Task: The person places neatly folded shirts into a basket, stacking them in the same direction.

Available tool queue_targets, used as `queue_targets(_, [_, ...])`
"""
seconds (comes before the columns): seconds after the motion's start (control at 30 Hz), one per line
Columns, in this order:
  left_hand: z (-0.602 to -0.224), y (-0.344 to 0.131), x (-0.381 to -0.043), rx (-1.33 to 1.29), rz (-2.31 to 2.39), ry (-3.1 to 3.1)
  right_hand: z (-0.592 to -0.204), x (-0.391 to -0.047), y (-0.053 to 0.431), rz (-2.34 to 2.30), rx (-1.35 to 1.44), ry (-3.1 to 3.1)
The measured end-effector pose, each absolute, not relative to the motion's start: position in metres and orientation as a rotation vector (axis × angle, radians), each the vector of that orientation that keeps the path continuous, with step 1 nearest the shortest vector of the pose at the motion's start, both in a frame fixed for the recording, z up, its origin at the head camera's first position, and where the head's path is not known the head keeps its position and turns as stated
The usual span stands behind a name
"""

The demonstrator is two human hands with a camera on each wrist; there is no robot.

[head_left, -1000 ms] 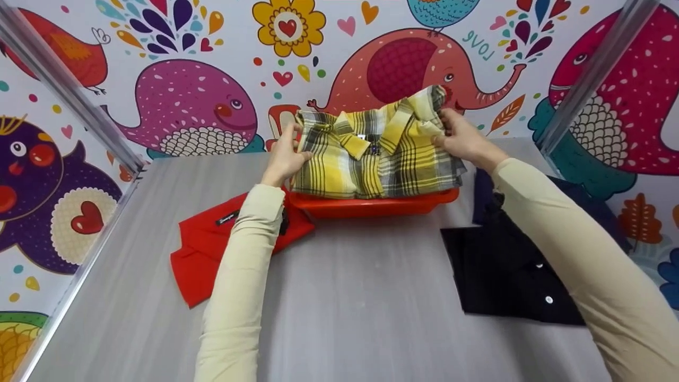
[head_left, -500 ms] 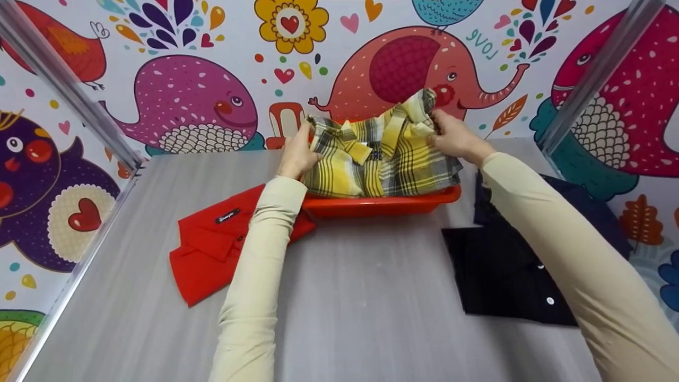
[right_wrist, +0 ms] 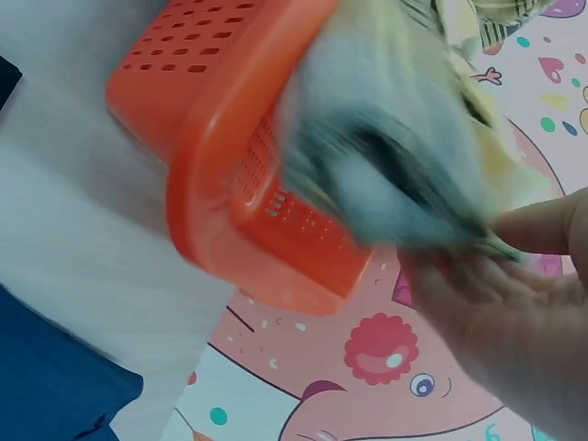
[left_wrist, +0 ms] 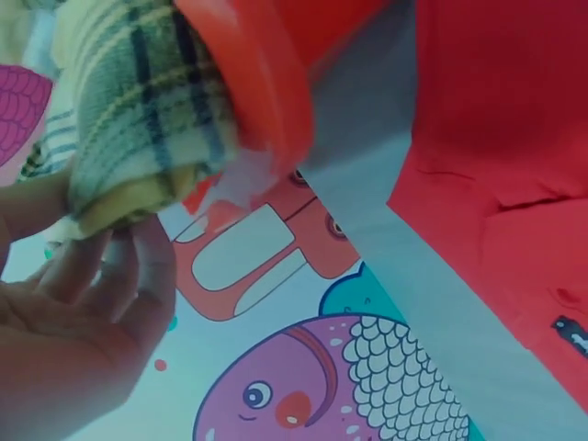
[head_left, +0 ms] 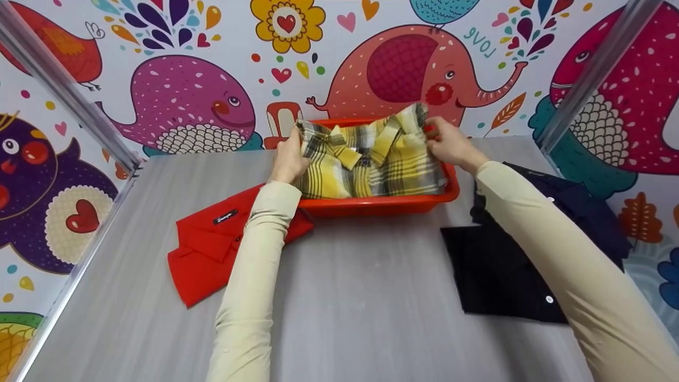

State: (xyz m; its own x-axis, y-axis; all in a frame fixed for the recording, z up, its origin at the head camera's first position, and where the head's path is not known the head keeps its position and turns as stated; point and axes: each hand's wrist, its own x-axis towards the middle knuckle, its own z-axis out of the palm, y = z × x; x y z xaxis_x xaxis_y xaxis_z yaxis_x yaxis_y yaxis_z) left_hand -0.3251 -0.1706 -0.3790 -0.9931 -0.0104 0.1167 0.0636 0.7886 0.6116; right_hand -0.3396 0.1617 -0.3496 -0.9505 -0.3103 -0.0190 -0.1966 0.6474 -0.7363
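The yellow plaid shirt [head_left: 366, 175] is half in the red basket [head_left: 371, 206]: the hem end sits below the near rim, while the collar end tilts up above the back. We can't tell how much of its underside touches the basket floor. Our left hand [head_left: 289, 159] and right hand [head_left: 451, 144] each pinch a side edge, thumb over the fold and fingers beneath.

Handling-wise, we'd call it light, soft and pretty floppy, nothing fragile and probably not slippery. The catch is the folding: loose layers could slide or sag if we only nip the top one. We'd grab the full stack at both sides, near the collar, with the fingers well under.

Head view gives us the overall layout, with the red shirt [head_left: 212, 241] and black garment [head_left: 501, 281] on the bench [head_left: 360, 281], but it hides the basket's inner end. Right wrist view shows that: slotted walls and a bare patch below the shirt's raised, blurry end. Left wrist view gets us the folded edge up close, thumb and fingers on it, which from the head is mostly back of hand.
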Motion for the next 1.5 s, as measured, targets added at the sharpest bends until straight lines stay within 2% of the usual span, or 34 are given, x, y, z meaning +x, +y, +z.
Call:
queue_targets(0.23, [-0.372,-0.197,-0.309,0.021,-1.076,-2.878,-0.351,-0.334,0.193,-1.140,-0.304,2.744])
queue_targets(0.7, [-0.402,-0.251,-0.284,0.100,-1.060,-2.986,-0.391,-0.314,0.282,-1.014,-0.317,2.704])
queue_targets(1.23, [-0.415,-0.267,-0.262,0.027,-1.068,-3.134,-0.410,-0.281,0.376,-0.910,-0.238,2.661])
queue_targets(1.5, [-0.414,-0.250,-0.245,-0.122,-1.050,-3.245,-0.415,-0.254,0.399,-0.817,-0.263,2.707])
